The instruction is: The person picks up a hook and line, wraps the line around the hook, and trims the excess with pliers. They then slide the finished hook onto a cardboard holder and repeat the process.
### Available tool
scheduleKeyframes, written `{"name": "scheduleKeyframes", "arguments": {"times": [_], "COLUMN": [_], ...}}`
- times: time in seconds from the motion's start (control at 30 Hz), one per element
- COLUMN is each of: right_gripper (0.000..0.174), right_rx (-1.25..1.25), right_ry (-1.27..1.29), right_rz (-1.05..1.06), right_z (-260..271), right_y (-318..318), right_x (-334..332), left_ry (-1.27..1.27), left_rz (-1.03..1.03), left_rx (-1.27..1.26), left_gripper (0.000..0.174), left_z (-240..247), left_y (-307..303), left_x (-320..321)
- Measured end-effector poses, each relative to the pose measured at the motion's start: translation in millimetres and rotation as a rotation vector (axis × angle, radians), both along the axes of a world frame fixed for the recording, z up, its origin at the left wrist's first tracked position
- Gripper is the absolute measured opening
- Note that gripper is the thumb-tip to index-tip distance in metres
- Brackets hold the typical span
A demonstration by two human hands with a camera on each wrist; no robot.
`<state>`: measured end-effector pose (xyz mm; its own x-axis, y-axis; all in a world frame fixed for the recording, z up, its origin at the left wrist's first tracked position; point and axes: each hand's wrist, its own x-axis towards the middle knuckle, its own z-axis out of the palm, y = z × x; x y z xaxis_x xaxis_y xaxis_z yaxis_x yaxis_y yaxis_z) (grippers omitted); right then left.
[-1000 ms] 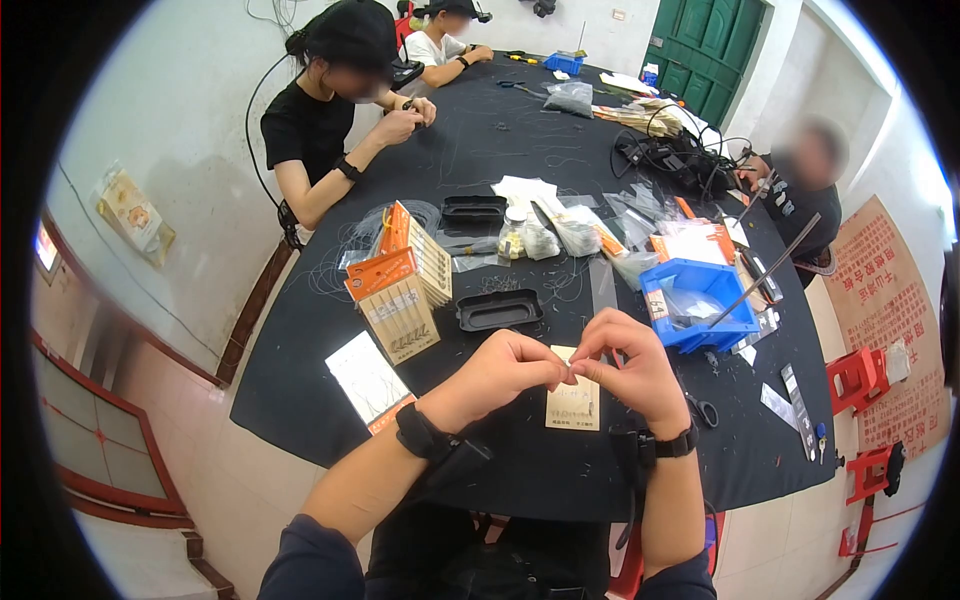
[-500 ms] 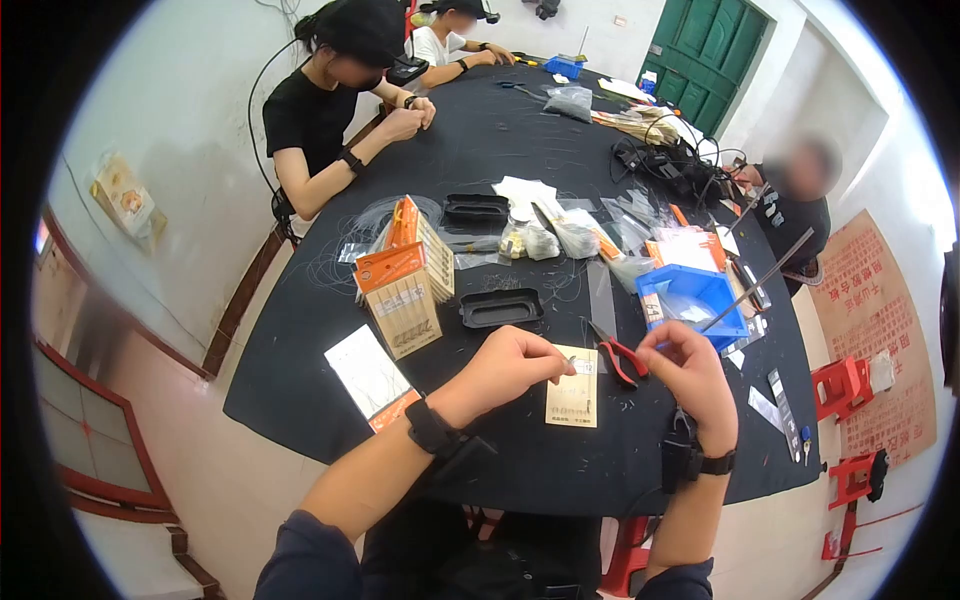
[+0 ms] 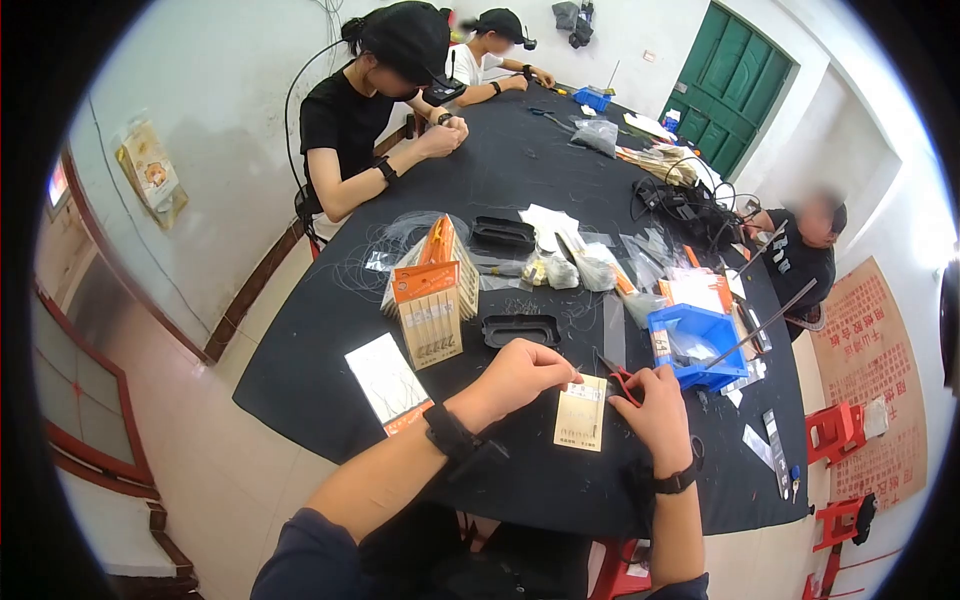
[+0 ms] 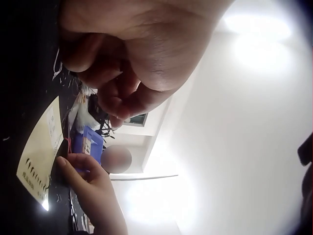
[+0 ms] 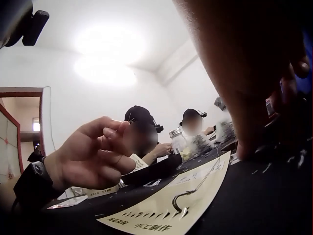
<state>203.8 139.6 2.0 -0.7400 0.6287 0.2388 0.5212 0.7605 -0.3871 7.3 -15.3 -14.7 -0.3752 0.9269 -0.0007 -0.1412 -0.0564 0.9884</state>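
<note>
My left hand (image 3: 520, 378) hovers left of a cream card, thumb and forefinger pinched together. Fine fishing line ends (image 5: 130, 119) stick up from that pinch in the right wrist view; the rest is hidden by the fingers. Beneath and between both hands lies the cream card (image 3: 578, 425), with a row of fishing hooks printed or fixed along its lower part. One larger hook (image 5: 182, 199) shows over it in the right wrist view. My right hand (image 3: 657, 412) grips the red-handled pliers (image 3: 622, 377) just right of the card, their jaws pointing away from me.
Orange-topped hook cards (image 3: 430, 315) stand at the left, behind a white card (image 3: 385, 375). A black tray (image 3: 520, 331) lies beyond the left hand; a blue basket (image 3: 700, 375) with a rod stands right. Plastic bags (image 3: 598, 270) lie farther back. Other people sit around the table.
My right hand has left the left hand's fingertips, swung out right, and come down onto the red-handled pliers. The left hand keeps its pinch near the card. The head view has shifted slightly.
</note>
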Motion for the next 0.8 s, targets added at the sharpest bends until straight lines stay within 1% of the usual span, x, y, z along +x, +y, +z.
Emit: {"name": "scheduleKeyframes", "arguments": {"times": [0.07, 0.17, 0.27, 0.37, 0.47, 0.5, 0.6, 0.63, 0.67, 0.73, 0.77, 0.8], "right_gripper": [0.031, 0.030, 0.022, 0.014, 0.011, 0.018, 0.021, 0.022, 0.022, 0.023, 0.026, 0.024], "right_rx": [0.011, 0.104, 0.085, 0.075, -0.064, -0.321, -1.064, -1.245, -1.331, -1.497, -1.507, -1.562], "right_ry": [-0.004, 0.007, 0.009, 0.097, 0.315, 0.370, 0.811, 0.830, 0.853, 0.894, 0.920, 0.972], "right_rz": [-0.014, 0.025, 0.071, 0.109, 0.179, 0.116, 0.089, 0.145, 0.243, 0.442, 0.421, 0.454], "right_z": [-2, -10, -8, -7, -14, -12, -8, -2, 2, 5, 2, -1], "right_y": [0, 5, 3, 5, 16, 19, 16, 14, 11, 5, 3, 1], "right_x": [1, 6, 9, 10, 10, 11, 9, 10, 10, 10, 9, 9], "left_ry": [0.003, 0.007, 0.005, -0.003, 0.011, 0.010, 0.033, 0.061, 0.088, 0.063, 0.050, 0.044], "left_rz": [-0.007, -0.007, -0.002, -0.001, 0.001, 0.007, 0.018, 0.021, 0.023, -0.013, -0.030, -0.048], "left_rx": [0.008, 0.012, -0.040, -0.030, -0.013, 0.005, 0.031, 0.022, 0.012, 0.032, 0.042, 0.046], "left_gripper": [0.016, 0.016, 0.017, 0.016, 0.016, 0.016, 0.016, 0.016, 0.016, 0.016, 0.016, 0.016], "left_z": [-1, 2, 11, 11, 8, 7, 6, 10, 11, 8, 6, 4], "left_y": [0, -2, -5, -5, -4, -3, -3, -4, -5, -4, -4, -3], "left_x": [0, 2, 3, 4, 4, 4, 5, 6, 7, 9, 9, 10]}}
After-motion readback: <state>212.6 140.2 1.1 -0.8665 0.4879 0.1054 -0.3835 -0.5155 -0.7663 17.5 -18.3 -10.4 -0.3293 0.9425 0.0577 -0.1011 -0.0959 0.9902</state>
